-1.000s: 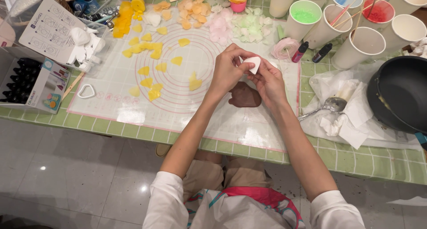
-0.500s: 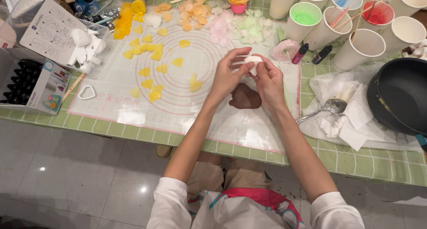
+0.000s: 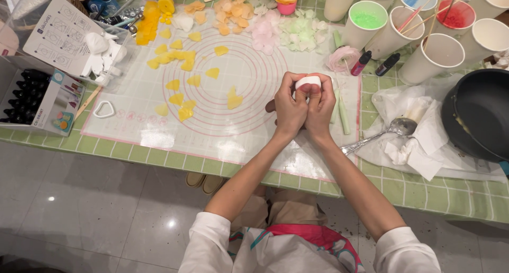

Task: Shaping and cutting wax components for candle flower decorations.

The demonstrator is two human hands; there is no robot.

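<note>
Both my hands meet over the middle of a translucent silicone mat (image 3: 159,135) printed with pink rings. My left hand (image 3: 289,111) and my right hand (image 3: 322,111) are pressed side by side, and their fingertips pinch one small white rounded piece (image 3: 308,82) between them. A brown lump (image 3: 270,106) on the mat shows only at its edge beside my left hand; my hands hide the remainder. Yellow petal pieces (image 3: 183,84) lie scattered on the mat to the left of my hands.
Pale pink and green petals (image 3: 286,31) lie at the mat's far edge. Paper cups (image 3: 437,53) of coloured wax stand at the back right. A black pan (image 3: 480,119) and a spoon (image 3: 395,128) on crumpled paper are at right. A white heart cutter (image 3: 104,109) and a box of bottles (image 3: 37,95) are at left.
My hands have closed in against each other and shifted towards me, now covering most of the brown lump. The white piece stays pinched between my fingertips.
</note>
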